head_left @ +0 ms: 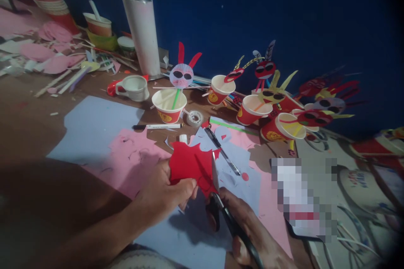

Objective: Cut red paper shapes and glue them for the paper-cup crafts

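A piece of red paper [191, 162] with a jagged, cut edge is pinched in my left hand [167, 189], thumb on top. A curved line is drawn on its lower right part. My right hand [252, 222] grips black-handled scissors [216, 174], their blades at the right edge of the red paper. Beneath both hands lie pale blue paper [195, 235] and pink paper [139, 159] with cut edges. Just beyond the scissors a black pen [222, 151] rests on the blue paper.
Paper cups [168, 105] with paper bug faces on straws line the back. A marker [158, 126], a tape roll [195, 118] and a white mug [132, 88] lie nearer. A tall flask [142, 33] stands behind. Scraps [57, 54] fill the left; a phone [303, 201] lies right.
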Demonstrator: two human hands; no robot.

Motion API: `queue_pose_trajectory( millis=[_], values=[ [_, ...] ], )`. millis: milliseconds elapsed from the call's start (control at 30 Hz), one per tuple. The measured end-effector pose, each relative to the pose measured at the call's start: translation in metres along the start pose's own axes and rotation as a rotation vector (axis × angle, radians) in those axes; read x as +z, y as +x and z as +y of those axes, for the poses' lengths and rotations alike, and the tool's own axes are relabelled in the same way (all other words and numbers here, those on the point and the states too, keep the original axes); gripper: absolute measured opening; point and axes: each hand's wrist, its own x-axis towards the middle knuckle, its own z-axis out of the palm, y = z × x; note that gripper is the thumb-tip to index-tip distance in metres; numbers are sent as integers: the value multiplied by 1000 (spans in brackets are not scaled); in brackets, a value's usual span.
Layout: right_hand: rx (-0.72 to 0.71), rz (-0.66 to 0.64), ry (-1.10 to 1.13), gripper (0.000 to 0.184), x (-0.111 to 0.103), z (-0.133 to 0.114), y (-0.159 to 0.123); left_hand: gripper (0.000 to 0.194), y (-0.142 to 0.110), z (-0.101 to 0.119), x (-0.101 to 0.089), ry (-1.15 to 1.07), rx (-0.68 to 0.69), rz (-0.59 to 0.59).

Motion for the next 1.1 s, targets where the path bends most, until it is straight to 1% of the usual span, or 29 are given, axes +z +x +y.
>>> queue_pose_trajectory(
  millis=[133,300,433,600,733,900,1100],
  values=[
    [-1,-9,5,48,0,-5,5,20,-1,-1,0,11,-5,-1],
    [61,-27,133,52,3,-7,7,18,-1,2,-1,1,-28,21],
    [61,-19,223,50,6,-4,7,19,0,3,-1,21,-35,32],
    [40,-5,336,58,9,2,7,16,0,-2,-3,22,-48,39],
    [35,-12,363,56,10,2,8,16,-1,-5,-5,4,-42,28],
    [51,-10,401,58,12,2,8,18,0,-2,-4,31,-52,27],
    [29,20,373,58,14,4,8,19,-1,-3,-3,30,-50,26]
  ],
)
